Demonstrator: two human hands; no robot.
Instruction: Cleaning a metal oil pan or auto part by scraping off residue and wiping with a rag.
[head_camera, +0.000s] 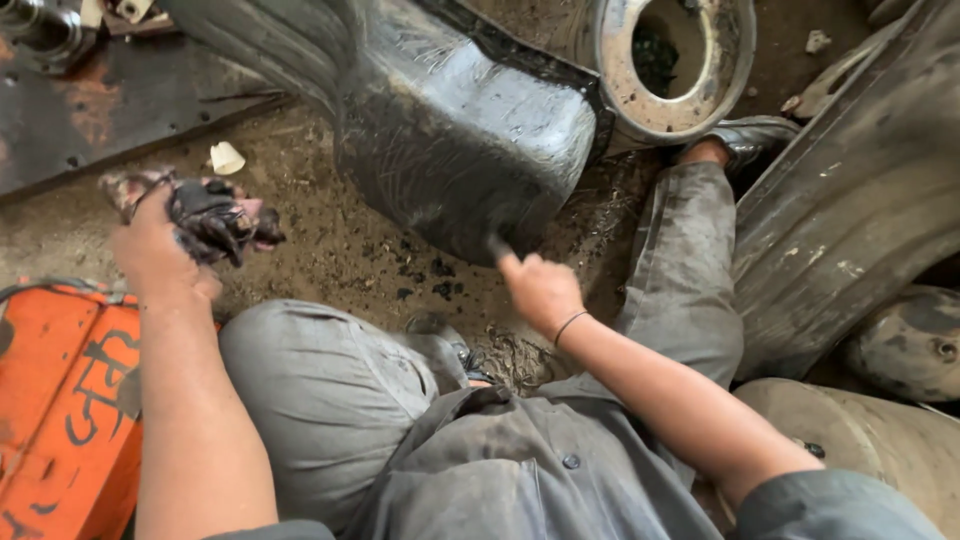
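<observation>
Right then — left hand (160, 245) was raised, clenched on a black greasy clump (215, 220) | right hand (535, 288), fingers narrowed, poked the big grease-smeared metal part (460, 130) on the dirt floor (330, 240) | clump probably soft, slippery, light: cup it; part likely heavy, stiff, slick.

Floor (330, 240): bare dirt, strewn with dark crumbs.
Orange metal body (60, 400): at the floor's lower-left edge, blue markings.
Metal ring (670, 70): shiny, round, at the upper edge.
White scrap (226, 158): small, lying upper left.
Rusty plate (110, 110): flat, upper-left corner.
</observation>
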